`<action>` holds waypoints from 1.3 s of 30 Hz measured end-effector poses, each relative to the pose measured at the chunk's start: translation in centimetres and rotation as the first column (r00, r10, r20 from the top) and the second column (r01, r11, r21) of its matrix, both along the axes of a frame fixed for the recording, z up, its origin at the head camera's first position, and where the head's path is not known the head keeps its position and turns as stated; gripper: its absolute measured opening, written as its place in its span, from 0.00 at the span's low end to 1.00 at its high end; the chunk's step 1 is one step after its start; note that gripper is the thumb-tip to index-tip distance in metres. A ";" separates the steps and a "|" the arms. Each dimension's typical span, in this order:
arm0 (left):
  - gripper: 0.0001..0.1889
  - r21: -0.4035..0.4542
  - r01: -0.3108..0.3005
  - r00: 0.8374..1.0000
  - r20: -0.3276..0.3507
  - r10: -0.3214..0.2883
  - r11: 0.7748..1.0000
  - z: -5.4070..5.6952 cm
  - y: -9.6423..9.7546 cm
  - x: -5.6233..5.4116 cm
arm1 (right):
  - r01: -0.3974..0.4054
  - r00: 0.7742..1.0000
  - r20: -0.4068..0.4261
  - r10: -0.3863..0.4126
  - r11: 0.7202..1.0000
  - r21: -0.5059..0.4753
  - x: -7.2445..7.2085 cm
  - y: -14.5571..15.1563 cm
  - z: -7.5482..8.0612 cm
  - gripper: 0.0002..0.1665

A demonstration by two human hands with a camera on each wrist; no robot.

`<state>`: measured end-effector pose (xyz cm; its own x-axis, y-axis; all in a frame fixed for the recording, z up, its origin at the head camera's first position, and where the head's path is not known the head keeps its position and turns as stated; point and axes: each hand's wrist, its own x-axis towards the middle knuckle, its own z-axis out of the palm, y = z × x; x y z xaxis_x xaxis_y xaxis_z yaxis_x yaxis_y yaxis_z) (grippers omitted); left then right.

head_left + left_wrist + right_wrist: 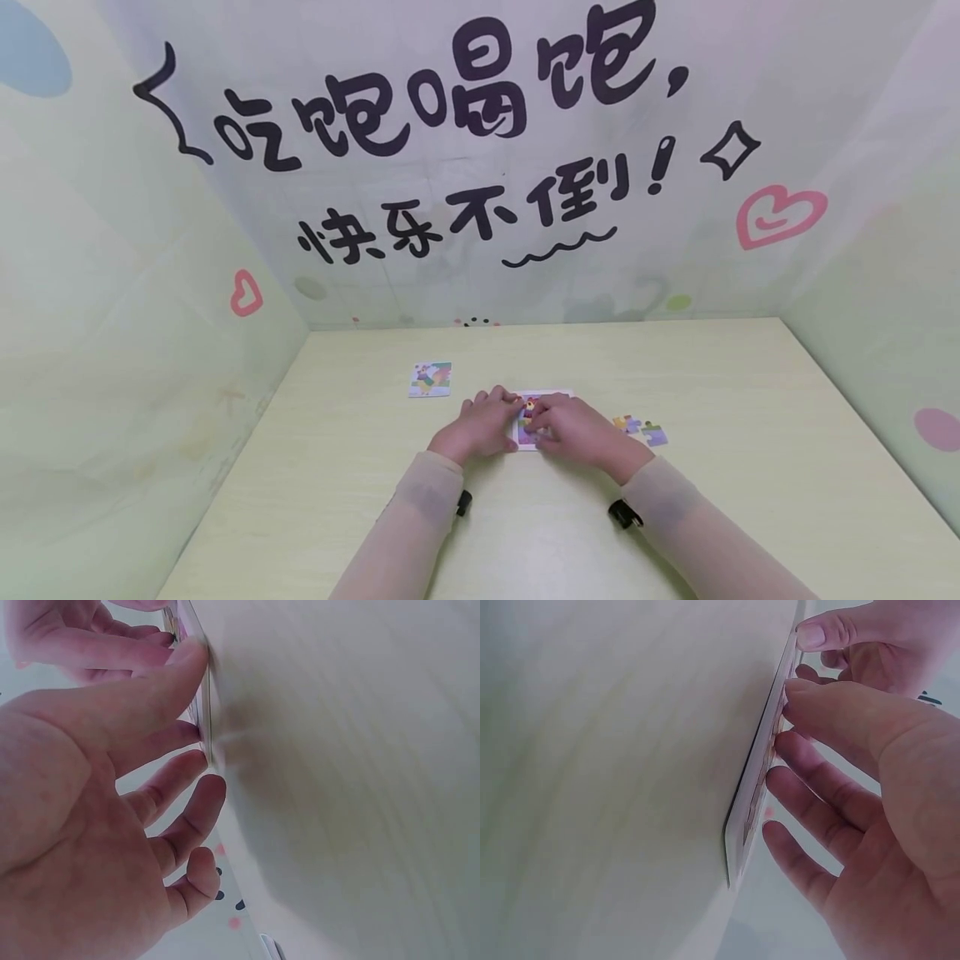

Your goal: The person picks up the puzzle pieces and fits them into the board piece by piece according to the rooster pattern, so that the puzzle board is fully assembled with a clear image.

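Note:
A small jigsaw puzzle in a white-bordered tray (546,392) lies flat on the table between both hands, its colourful picture partly covered by them. My left hand (480,425) is at the tray's left side. Its thumb (191,664) touches the edge, and the other fingers spread loosely along it. From the right, my right hand (581,429) reaches over the puzzle, with its fingertips resting on the picture. In the right wrist view, the right thumb (802,694) and fingers press near the tray's face.
Several loose puzzle pieces (654,433) lie just right of the right hand. A square picture card (431,379) with an animal drawing lies farther back on the left. The pale table (360,517) meets a printed backdrop (420,292) at its far edge.

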<state>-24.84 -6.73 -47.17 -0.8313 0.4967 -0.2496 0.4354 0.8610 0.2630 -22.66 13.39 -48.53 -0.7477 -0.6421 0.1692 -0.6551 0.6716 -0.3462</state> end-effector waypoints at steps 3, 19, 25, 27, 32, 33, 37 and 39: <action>0.41 -0.014 0.002 1.000 -0.007 -0.002 1.000 0.0 0.0 0.0 | 0.009 1.000 0.014 -0.009 1.000 -0.009 0.2 0.2 0.0 0.11; 0.40 -0.100 0.009 0.999 -0.038 -0.013 0.995 0.6 0.4 0.4 | 0.167 0.986 0.025 -0.165 0.982 -0.085 1.3 4.5 0.6 0.12; 0.40 -0.115 0.008 0.999 -0.039 -0.013 0.993 0.7 0.5 0.4 | 0.229 0.973 0.011 -0.229 0.972 -0.052 1.5 6.5 0.8 0.11; 0.39 -0.112 0.006 0.999 -0.035 -0.010 0.994 0.8 0.4 0.4 | 0.241 0.971 0.013 -0.241 0.969 -0.052 1.6 6.9 0.9 0.12; 0.39 -0.092 -0.004 1.000 -0.018 0.002 0.996 0.9 0.3 0.6 | 0.272 0.962 0.022 -0.271 0.961 -0.060 1.7 7.8 0.9 0.12; 0.40 -0.089 -0.005 1.000 -0.018 0.004 0.996 0.9 0.3 0.6 | 0.274 0.962 0.018 -0.274 0.960 -0.061 1.7 7.9 0.9 0.12; 0.39 -0.080 -0.010 1.000 -0.021 0.008 0.997 1.0 0.3 0.6 | 0.280 0.960 -0.001 -0.281 0.958 -0.069 1.7 8.4 0.8 0.12; 0.39 -0.079 -0.010 1.000 -0.025 0.008 0.997 0.9 0.3 0.5 | 0.279 0.960 -0.010 -0.281 0.957 -0.074 1.6 8.7 0.8 0.12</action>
